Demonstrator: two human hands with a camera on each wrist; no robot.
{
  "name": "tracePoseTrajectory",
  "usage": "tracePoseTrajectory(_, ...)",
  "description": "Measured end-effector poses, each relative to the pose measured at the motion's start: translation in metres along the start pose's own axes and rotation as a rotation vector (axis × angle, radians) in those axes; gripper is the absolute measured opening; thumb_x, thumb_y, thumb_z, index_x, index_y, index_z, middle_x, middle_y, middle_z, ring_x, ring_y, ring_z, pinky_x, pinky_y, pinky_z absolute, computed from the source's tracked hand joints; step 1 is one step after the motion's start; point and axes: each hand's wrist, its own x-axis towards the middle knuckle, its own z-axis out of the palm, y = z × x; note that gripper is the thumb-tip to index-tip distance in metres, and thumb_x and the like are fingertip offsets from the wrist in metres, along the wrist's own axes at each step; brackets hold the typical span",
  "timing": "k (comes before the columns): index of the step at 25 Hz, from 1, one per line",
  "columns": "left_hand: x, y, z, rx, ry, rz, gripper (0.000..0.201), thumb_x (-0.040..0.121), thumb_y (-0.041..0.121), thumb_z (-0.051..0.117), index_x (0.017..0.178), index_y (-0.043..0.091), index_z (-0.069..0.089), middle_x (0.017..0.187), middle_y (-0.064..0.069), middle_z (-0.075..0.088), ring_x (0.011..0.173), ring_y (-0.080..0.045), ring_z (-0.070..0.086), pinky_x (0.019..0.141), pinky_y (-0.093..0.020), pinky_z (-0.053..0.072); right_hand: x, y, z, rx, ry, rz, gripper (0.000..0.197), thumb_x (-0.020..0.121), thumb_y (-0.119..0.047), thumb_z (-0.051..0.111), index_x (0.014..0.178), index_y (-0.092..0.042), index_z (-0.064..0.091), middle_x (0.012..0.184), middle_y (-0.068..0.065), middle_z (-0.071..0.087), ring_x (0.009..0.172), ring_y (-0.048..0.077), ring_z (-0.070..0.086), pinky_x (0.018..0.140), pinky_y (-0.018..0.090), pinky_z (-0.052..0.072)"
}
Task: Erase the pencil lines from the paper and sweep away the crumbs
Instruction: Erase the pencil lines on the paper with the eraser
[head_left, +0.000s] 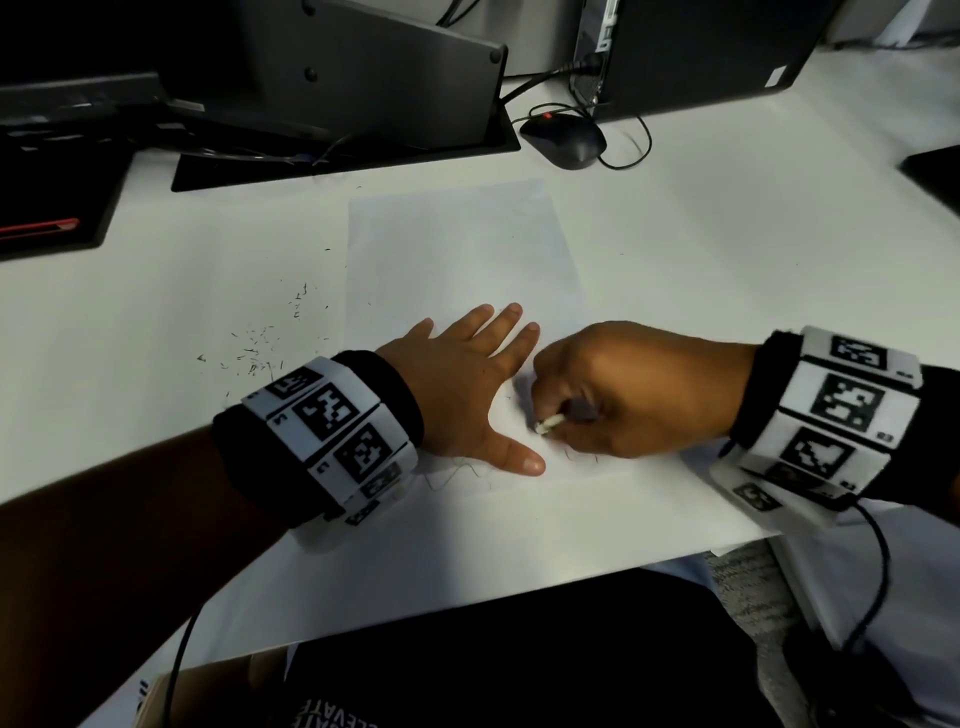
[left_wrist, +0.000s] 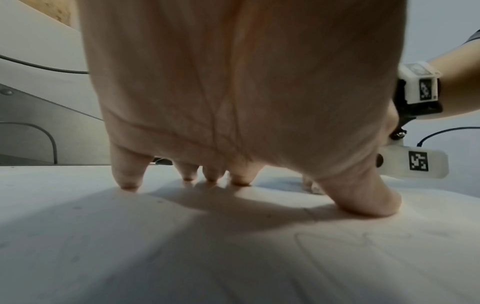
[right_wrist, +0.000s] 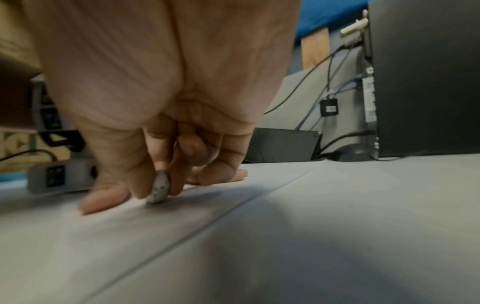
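Observation:
A white sheet of paper (head_left: 457, 249) lies on the white desk, its near part under both hands. My left hand (head_left: 467, 374) lies flat on it with fingers spread, the fingertips (left_wrist: 128, 184) and thumb pressing down. My right hand (head_left: 608, 395) pinches a small white eraser (head_left: 548, 423) between thumb and fingers, its grey-smudged tip (right_wrist: 159, 190) touching the paper just right of my left thumb. Faint pencil lines (head_left: 462, 475) show near the left thumb and in the left wrist view (left_wrist: 337, 240). Dark eraser crumbs (head_left: 260, 348) are scattered on the desk left of the paper.
A black monitor base (head_left: 343, 150) stands behind the paper, with a black mouse (head_left: 563, 137) and a computer tower (head_left: 701, 52) at the back right. A dark device with a red stripe (head_left: 47, 228) sits far left. The desk edge (head_left: 467, 597) runs near my body.

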Motion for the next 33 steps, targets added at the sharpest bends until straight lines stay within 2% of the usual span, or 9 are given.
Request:
tracePoseTrajectory(4, 0.001, 0.001, -0.001, 0.02, -0.001, 0.003, 0.124, 0.068, 0.091, 0.042, 0.156, 0.027, -0.016, 0.162, 0.003, -0.026, 0.151, -0.017, -0.019, 0.121, -0.055, 0.005, 0.006, 0.012, -0.01, -0.03, 0.151, 0.099, 0.015, 0.082, -0.022, 0.066, 0.095, -0.026, 0.073, 0.088, -0.008, 0.066, 0.073, 0.012, 0.058, 0.066, 0.025, 0.043)
tracePoseTrajectory(9, -0.001, -0.001, -0.002, 0.017, 0.002, 0.012, 0.123, 0.069, 0.09, 0.043, 0.156, 0.028, -0.018, 0.162, 0.004, -0.027, 0.151, -0.018, -0.019, 0.121, -0.054, 0.005, -0.002, -0.002, -0.002, 0.024, -0.002, 0.015, 0.011, 0.085, -0.025, 0.064, 0.092, -0.025, 0.073, 0.083, -0.012, 0.066, 0.066, 0.001, 0.054, 0.064, 0.015, 0.042)
tracePoseTrajectory(14, -0.005, 0.0, -0.006, 0.029, -0.007, -0.018, 0.128, 0.069, 0.087, 0.048, 0.157, 0.018, -0.015, 0.164, 0.0, -0.023, 0.151, -0.016, -0.015, 0.123, -0.051, 0.009, 0.009, 0.025, -0.008, 0.038, 0.211, 0.132, 0.009, 0.086, -0.025, 0.068, 0.092, -0.022, 0.073, 0.082, -0.015, 0.06, 0.066, -0.007, 0.049, 0.064, 0.018, 0.037)
tracePoseTrajectory(16, -0.003, 0.001, -0.009, -0.006, 0.013, -0.019, 0.127, 0.071, 0.084, 0.053, 0.158, 0.014, -0.009, 0.165, -0.003, -0.017, 0.152, -0.014, -0.01, 0.123, -0.045, 0.013, 0.011, 0.023, -0.006, 0.01, 0.167, 0.123, 0.008, 0.085, -0.022, 0.069, 0.092, -0.022, 0.073, 0.079, -0.017, 0.054, 0.066, -0.005, 0.048, 0.063, 0.015, 0.036)
tracePoseTrajectory(19, 0.006, 0.005, -0.007, -0.074, 0.088, 0.056, 0.118, 0.069, 0.085, 0.055, 0.158, 0.025, 0.005, 0.166, 0.002, -0.003, 0.152, -0.014, 0.001, 0.121, -0.047, 0.019, 0.014, 0.019, -0.011, -0.007, 0.147, 0.136, 0.011, 0.083, -0.02, 0.07, 0.093, -0.021, 0.074, 0.081, -0.016, 0.054, 0.069, -0.001, 0.048, 0.065, 0.019, 0.038)
tracePoseTrajectory(25, 0.008, 0.007, -0.004, -0.042, 0.03, 0.033, 0.11, 0.069, 0.087, 0.048, 0.158, 0.032, 0.014, 0.165, 0.004, -0.02, 0.151, -0.016, -0.016, 0.123, -0.049, 0.006, 0.004, -0.002, -0.001, -0.138, 0.04, -0.013, 0.013, 0.084, -0.021, 0.061, 0.092, -0.023, 0.071, 0.098, -0.01, 0.065, 0.083, 0.013, 0.06, 0.069, 0.023, 0.041)
tracePoseTrajectory(27, 0.008, 0.007, -0.004, -0.047, 0.021, 0.038, 0.114, 0.069, 0.088, 0.048, 0.159, 0.031, 0.006, 0.164, 0.002, -0.022, 0.151, -0.016, -0.017, 0.123, -0.049, 0.004, 0.001, -0.005, -0.001, -0.13, -0.026, -0.044, 0.013, 0.085, -0.022, 0.061, 0.091, -0.025, 0.072, 0.097, -0.011, 0.065, 0.081, 0.011, 0.059, 0.069, 0.024, 0.044)
tracePoseTrajectory(31, 0.008, 0.007, -0.002, -0.046, 0.039, 0.022, 0.123, 0.067, 0.089, 0.048, 0.159, 0.027, -0.005, 0.164, 0.003, -0.021, 0.151, -0.016, -0.015, 0.123, -0.049, 0.005, 0.005, 0.009, -0.011, -0.103, 0.107, 0.083, 0.015, 0.082, -0.022, 0.065, 0.094, -0.023, 0.073, 0.09, -0.011, 0.061, 0.078, 0.014, 0.059, 0.067, 0.024, 0.042)
tracePoseTrajectory(33, 0.007, 0.007, -0.002, -0.045, 0.035, 0.021, 0.122, 0.068, 0.088, 0.049, 0.159, 0.027, -0.007, 0.164, 0.003, -0.022, 0.151, -0.015, -0.016, 0.123, -0.048, 0.004, 0.002, 0.001, -0.004, -0.131, 0.033, 0.022, 0.015, 0.082, -0.024, 0.062, 0.093, -0.023, 0.072, 0.092, -0.01, 0.064, 0.075, 0.011, 0.056, 0.067, 0.023, 0.042)
